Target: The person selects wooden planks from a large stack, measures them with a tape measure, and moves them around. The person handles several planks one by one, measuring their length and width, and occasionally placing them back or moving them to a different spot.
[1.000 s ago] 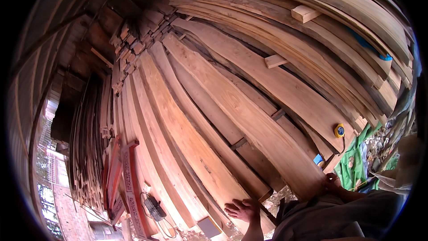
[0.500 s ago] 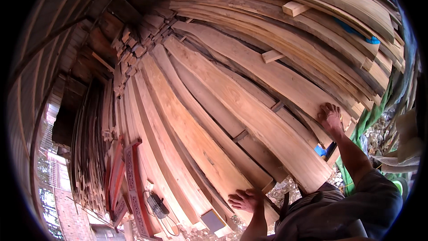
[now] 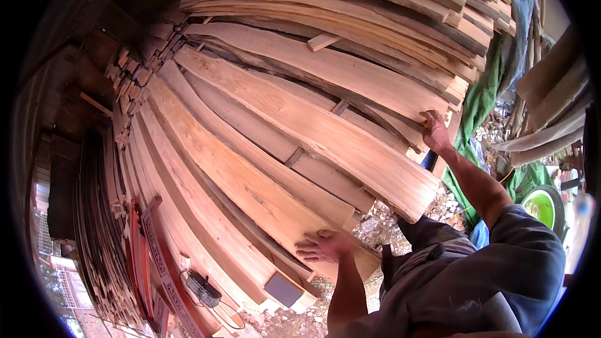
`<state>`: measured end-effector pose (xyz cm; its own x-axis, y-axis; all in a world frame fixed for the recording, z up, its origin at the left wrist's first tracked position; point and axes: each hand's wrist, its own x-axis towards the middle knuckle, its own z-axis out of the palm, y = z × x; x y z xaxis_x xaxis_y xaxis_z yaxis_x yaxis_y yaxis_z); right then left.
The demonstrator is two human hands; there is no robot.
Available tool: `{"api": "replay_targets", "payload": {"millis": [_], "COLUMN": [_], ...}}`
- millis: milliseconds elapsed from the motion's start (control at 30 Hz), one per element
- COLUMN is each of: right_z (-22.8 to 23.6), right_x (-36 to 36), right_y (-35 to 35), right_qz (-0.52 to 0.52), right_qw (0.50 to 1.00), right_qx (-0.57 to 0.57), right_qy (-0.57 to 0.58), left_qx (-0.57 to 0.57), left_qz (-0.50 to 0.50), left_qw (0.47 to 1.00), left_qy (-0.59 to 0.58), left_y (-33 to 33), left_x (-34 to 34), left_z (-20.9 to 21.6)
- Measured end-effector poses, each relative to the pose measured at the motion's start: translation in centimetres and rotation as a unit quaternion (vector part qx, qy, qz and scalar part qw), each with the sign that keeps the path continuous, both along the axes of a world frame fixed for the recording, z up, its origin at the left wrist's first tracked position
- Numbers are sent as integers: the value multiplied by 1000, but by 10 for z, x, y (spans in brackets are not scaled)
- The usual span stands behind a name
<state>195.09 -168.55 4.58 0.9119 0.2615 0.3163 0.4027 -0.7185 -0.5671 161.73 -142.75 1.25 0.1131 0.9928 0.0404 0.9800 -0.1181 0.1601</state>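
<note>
My left hand point(image 3: 322, 247) lies on the near end of a long, yellowish plank point(image 3: 250, 184), fingers spread and palm down. Farther to the right, my right hand point(image 3: 436, 131) rests at the end of another wide plank point(image 3: 357, 75), its fingers curled. A small yellowish bit shows at those fingers, too small to name. Between my hands, a pale wavy-edged plank point(image 3: 325, 128) lies lengthwise, its squared end toward me; neither hand touches it. Short dark spacer sticks point(image 3: 294, 157) show in the gaps between planks.
Thick boards point(image 3: 375, 15) are stacked beyond, with a wood block point(image 3: 323, 41). To the left are red carved frames point(image 3: 158, 247), a black corded device point(image 3: 203, 289) and a dark square pad point(image 3: 283, 289). Green sheeting point(image 3: 479, 109) and a green-white round basin point(image 3: 541, 208) lie right.
My view has swung to the right, so the planks sit farther left and more of the right side shows. My right hand's fingers look more curled; my left hand stays on its plank.
</note>
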Motion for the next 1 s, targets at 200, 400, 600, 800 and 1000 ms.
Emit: {"api": "replay_targets", "payload": {"millis": [200, 400, 600, 800, 1000], "right_z": [11, 28, 60, 46, 69], "right_x": [-182, -297, -324, -341, -332], "right_y": [-6, -45, -31, -26, -18], "right_qz": [90, 197, 251, 300, 306], "right_qw": [941, 885, 910, 902, 890], "right_qx": [152, 162, 104, 87, 41], "right_qy": [290, 390, 315, 297, 334], "left_qx": [129, -56, -581, -623, -664], "left_qz": [-119, -349, -349, -356, -332], "left_qw": [982, 875, 686, 643, 530], "left_qy": [-75, -330, -265, -267, -410], "left_y": [3, -48, -130, -121, -115], "left_x": [-23, -41, -46, -73, -91], "left_z": [-19, 6, 77, 60, 39]}}
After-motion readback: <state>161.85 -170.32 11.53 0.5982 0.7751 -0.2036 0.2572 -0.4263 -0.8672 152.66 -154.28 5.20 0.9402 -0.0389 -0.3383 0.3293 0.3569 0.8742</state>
